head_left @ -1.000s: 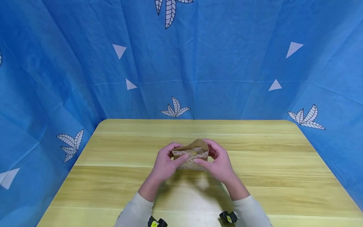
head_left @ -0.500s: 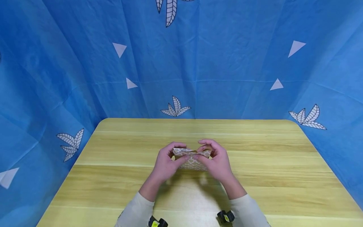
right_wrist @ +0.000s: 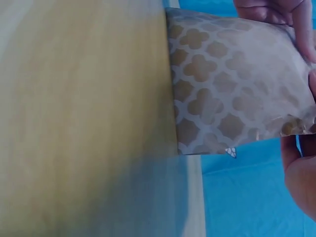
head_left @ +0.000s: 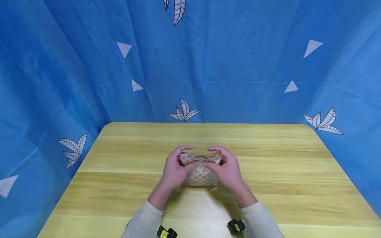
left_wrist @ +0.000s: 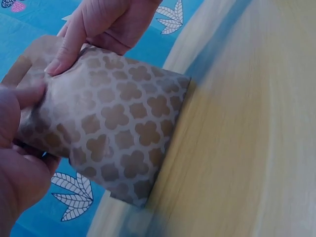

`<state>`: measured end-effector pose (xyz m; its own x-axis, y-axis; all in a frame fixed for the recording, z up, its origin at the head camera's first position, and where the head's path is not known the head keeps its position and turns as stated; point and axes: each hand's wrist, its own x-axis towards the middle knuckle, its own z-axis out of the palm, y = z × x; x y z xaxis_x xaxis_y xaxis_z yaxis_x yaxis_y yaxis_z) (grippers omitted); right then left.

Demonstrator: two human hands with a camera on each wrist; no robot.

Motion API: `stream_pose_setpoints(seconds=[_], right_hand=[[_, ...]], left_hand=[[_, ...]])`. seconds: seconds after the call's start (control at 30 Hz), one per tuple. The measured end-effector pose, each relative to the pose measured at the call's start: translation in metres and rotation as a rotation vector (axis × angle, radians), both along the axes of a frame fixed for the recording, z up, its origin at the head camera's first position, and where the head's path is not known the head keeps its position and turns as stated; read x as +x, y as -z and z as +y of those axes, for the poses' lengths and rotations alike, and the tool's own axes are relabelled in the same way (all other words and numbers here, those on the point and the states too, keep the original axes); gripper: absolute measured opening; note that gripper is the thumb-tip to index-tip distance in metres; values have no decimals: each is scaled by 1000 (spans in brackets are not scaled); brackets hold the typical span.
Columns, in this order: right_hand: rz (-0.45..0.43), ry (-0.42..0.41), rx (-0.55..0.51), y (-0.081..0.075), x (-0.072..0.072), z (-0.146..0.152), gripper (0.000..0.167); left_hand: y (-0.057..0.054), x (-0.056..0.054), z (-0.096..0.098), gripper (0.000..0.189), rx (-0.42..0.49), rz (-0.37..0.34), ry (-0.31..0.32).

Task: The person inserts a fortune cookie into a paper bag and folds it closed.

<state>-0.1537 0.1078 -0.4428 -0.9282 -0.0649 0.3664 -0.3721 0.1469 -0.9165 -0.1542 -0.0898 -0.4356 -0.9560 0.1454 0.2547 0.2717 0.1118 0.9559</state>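
A brown paper bag (head_left: 200, 178) with a white lattice print stands on the table between my two hands. My left hand (head_left: 175, 169) grips the bag's upper left side, thumb on the near face and fingers behind. On the upper right side my right hand (head_left: 227, 168) holds it the same way, and the thumb tips nearly meet at the middle. In the left wrist view the bag (left_wrist: 121, 116) bulges, and its bottom edge meets the tabletop. The right wrist view shows the bag's printed face (right_wrist: 222, 84) too. What is inside is hidden.
The light wooden table (head_left: 282, 165) reaches back to a blue curtain (head_left: 238, 66) with leaf and triangle prints. Small black devices, one of them the left wrist device (head_left: 166, 232), sit at both sleeves near the front.
The bag's mouth, gaping with its brown back flap raised a second ago, is now drawn together between my hands. More of the front face shows, and the bag's lower edge sits nearer me.
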Motion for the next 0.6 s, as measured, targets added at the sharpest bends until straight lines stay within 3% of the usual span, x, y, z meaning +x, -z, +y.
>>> stream_pose_setpoints(seconds=[0.13, 0.3, 0.6], right_hand=[[34, 13, -22, -6, 4, -4, 44], [31, -14, -7, -27, 15, -6, 42], [-9, -52, -43, -28, 16, -2, 33]], left_hand=[[3, 2, -3, 60, -27, 2, 22], [3, 1, -1, 56, -14, 14, 7], [3, 2, 2, 49, 14, 24, 22]])
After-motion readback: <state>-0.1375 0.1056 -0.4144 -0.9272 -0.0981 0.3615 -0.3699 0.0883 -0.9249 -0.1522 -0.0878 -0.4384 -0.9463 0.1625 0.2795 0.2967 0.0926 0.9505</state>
